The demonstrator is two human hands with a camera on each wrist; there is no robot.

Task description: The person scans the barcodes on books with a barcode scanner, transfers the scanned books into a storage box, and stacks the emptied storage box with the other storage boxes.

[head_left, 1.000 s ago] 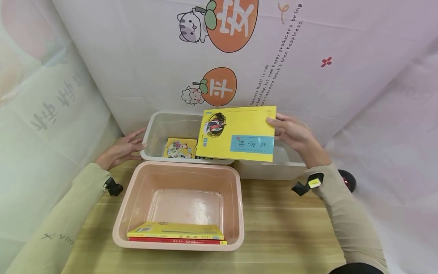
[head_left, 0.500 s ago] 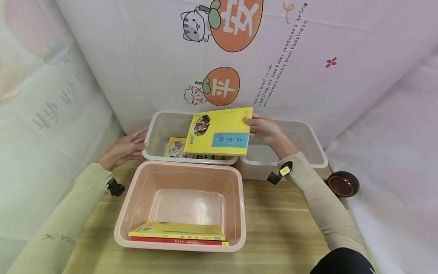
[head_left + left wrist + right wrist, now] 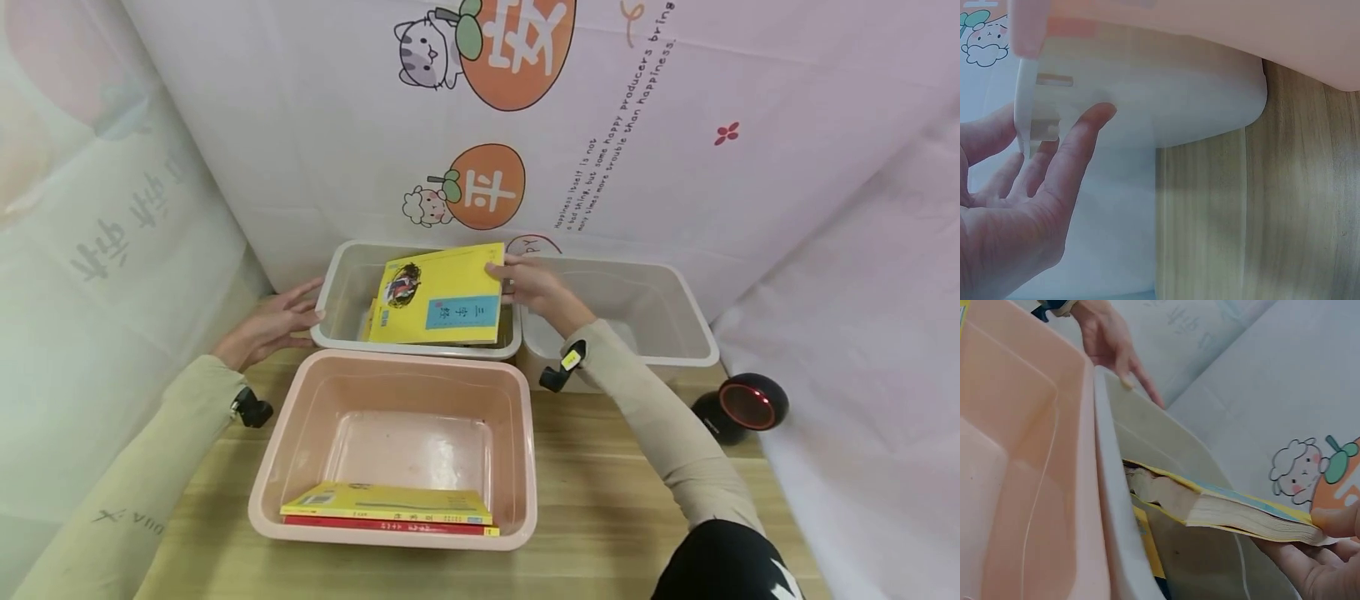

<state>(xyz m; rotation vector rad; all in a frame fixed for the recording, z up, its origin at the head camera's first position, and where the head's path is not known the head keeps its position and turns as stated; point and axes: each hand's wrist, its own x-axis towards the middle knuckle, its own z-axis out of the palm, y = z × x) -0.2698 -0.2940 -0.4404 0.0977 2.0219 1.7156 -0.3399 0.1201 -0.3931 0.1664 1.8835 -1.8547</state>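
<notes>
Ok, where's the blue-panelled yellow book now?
In the head view, left of centre, the blue-panelled yellow book is in the right hand, over the left white bin, beyond the pink bin.

Soft, fairly even light fills the bright head view, leaving a pale glare on the floor of the pink rectangular plastic bin and diffuse shadows on the light wood-grain tabletop left and right of it. The left wrist view is dimmer and bluish, with a milky haze over the translucent white plastic bin beside the pink bin. The right wrist view is greyish and muted, faintly soft beyond the pink bin.
</notes>
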